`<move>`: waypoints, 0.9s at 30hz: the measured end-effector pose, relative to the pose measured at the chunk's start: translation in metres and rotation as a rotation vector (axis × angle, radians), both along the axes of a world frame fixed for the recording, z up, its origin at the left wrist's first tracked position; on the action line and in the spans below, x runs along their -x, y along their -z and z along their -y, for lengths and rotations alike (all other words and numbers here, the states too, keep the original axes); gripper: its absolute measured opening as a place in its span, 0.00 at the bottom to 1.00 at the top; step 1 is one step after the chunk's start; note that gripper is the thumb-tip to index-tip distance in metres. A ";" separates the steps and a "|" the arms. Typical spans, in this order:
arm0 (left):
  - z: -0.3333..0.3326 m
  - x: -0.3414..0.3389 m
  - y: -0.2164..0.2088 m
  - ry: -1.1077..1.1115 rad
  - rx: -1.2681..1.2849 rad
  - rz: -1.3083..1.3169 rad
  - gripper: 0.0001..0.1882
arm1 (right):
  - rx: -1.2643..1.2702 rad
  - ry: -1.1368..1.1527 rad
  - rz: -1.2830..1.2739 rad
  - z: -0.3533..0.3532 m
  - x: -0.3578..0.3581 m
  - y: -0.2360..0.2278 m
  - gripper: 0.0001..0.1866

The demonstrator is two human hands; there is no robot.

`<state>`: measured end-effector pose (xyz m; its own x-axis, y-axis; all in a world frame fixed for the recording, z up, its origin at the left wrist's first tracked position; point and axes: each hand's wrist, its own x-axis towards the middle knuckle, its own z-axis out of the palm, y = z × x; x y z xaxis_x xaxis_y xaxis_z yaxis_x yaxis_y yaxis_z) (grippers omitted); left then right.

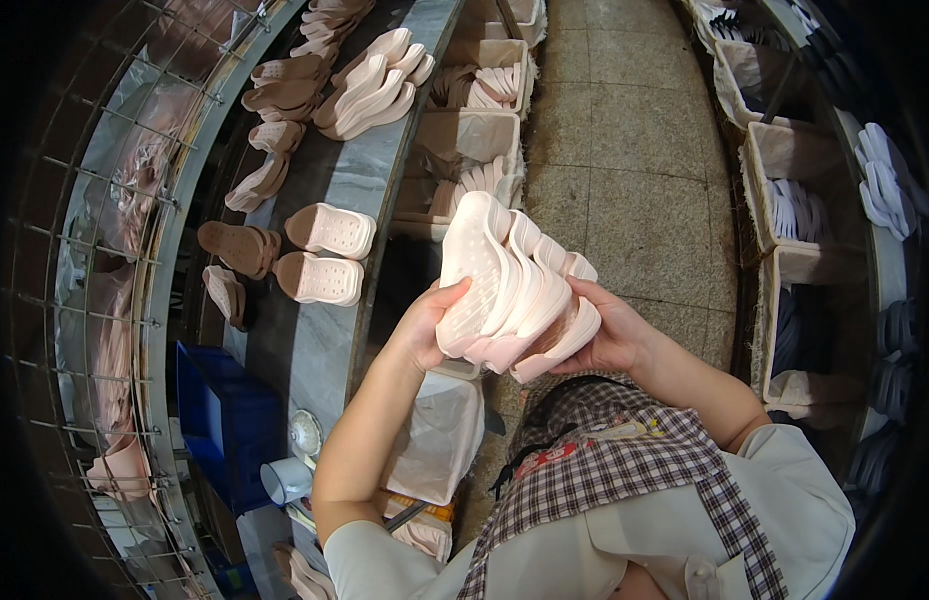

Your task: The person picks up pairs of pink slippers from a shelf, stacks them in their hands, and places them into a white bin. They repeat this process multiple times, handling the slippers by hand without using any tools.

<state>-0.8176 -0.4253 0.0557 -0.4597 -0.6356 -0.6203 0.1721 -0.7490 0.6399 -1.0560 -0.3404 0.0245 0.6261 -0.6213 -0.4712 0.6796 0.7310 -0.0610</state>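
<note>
Between my two hands is a stack of several pale pink clogs [520, 285], pressed together side by side with their soles turned outward. My left hand [425, 322] grips the stack's left side, thumb on the dotted sole. On the other side my right hand [607, 328] wraps round the outermost clog, its thumb on top and the fingers partly hidden beneath. The stack is held in the air in front of my checked apron [625, 480]. To the left, a pair of pale pink clogs [325, 278] lies on the grey bench.
Along the grey bench [315, 345] lie more clogs [370, 95] in pink and brown tones. A blue crate [220, 425] and a metal mug [285, 482] sit nearer me. Lined bins [475, 130] holding shoe parts stand beneath the bench, others [785, 160] across the tiled aisle [640, 150].
</note>
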 end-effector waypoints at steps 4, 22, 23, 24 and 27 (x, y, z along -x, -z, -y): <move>-0.002 0.001 -0.002 -0.013 0.015 -0.003 0.23 | 0.051 -0.014 0.050 0.001 0.002 0.000 0.28; -0.008 0.009 -0.025 0.014 -0.078 -0.009 0.24 | 0.036 -0.013 -0.033 0.006 0.010 0.003 0.31; -0.008 0.009 -0.026 0.032 -0.078 -0.004 0.25 | 0.017 -0.007 -0.041 0.006 0.010 0.003 0.31; -0.008 0.010 -0.026 0.029 -0.073 -0.001 0.25 | 0.032 -0.004 -0.035 0.006 0.010 0.004 0.31; -0.008 0.011 -0.027 0.018 -0.061 0.012 0.26 | 0.047 0.004 -0.050 0.008 0.011 0.005 0.30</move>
